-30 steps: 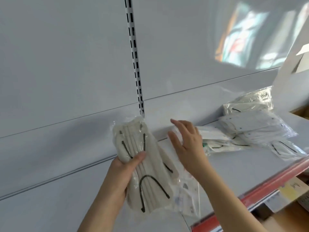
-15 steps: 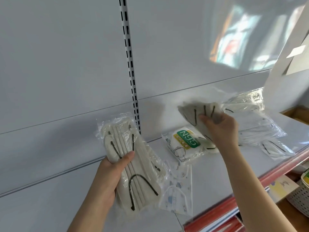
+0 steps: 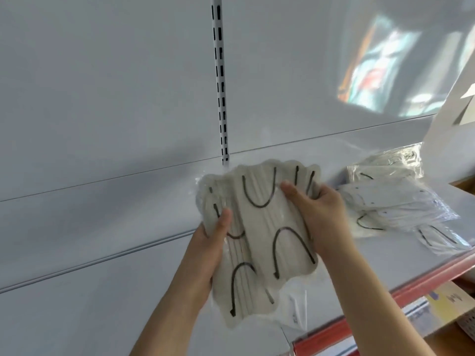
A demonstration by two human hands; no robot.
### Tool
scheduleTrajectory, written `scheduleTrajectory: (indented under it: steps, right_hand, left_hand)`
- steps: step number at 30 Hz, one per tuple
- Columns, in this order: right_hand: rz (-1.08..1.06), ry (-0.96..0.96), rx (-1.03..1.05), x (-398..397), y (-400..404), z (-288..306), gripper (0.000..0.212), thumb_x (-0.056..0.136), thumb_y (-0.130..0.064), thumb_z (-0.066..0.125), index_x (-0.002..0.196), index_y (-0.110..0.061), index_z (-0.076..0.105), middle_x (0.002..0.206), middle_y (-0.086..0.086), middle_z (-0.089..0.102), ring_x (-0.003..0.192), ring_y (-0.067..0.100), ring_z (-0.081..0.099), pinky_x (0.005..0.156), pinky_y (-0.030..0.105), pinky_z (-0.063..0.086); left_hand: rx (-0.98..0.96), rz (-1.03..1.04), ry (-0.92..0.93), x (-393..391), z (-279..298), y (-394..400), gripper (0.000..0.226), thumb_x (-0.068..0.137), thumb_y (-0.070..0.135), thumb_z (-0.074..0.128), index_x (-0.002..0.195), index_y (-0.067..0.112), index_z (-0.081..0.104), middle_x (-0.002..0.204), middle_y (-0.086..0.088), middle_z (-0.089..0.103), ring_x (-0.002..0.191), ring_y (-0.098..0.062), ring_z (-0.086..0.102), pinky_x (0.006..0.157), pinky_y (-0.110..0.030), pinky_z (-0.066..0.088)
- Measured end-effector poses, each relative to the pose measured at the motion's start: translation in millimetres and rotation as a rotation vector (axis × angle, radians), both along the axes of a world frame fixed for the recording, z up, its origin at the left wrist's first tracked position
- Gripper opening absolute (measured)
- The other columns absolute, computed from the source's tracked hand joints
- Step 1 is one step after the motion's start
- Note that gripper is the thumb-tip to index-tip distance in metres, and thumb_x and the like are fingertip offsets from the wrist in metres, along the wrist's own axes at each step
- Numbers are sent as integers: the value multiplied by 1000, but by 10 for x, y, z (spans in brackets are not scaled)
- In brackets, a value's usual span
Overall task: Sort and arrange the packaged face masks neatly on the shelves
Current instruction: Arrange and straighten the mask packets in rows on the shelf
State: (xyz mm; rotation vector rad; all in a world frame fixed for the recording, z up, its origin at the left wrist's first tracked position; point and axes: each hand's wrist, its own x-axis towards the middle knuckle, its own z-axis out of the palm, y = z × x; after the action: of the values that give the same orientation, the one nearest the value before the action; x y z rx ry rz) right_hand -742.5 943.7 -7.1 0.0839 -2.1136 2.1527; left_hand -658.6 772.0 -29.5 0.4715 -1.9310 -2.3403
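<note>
Left hand (image 3: pixel 205 249) grips the left edge of a pack of beige masks (image 3: pixel 239 286), thumb on its front. Right hand (image 3: pixel 318 217) grips a second beige pack (image 3: pixel 267 214) laid overlapping the first. Both packs are held together above the shelf (image 3: pixel 401 258), in front of the slotted upright (image 3: pixel 221 80). A heap of more packed masks (image 3: pixel 401 201) lies on the shelf to the right, above its red front edge (image 3: pixel 434 276).
</note>
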Motion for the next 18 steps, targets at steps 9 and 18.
scheduleTrajectory:
  steps: [9, 18]
  right_hand:
    - [476, -241, -5, -4, 75, -121, 30, 87, -17, 70, 113, -4, 68, 106, 14, 76, 96, 28, 74, 84, 40, 60]
    - [77, -85, -452, -18, 405, 80, 17, 92, -17, 64, 104, -8, 71, 88, 7, 74, 78, 23, 72, 72, 37, 60]
  left_hand:
    - [52, 42, -67, 74, -112, -180, 29, 85, 18, 77, 113, 13, 73, 101, -9, 79, 94, -26, 77, 91, -46, 59]
    - [113, 99, -74, 105, -171, -390, 32, 85, 19, 76, 116, 13, 72, 104, -12, 79, 96, -29, 76, 86, -45, 60]
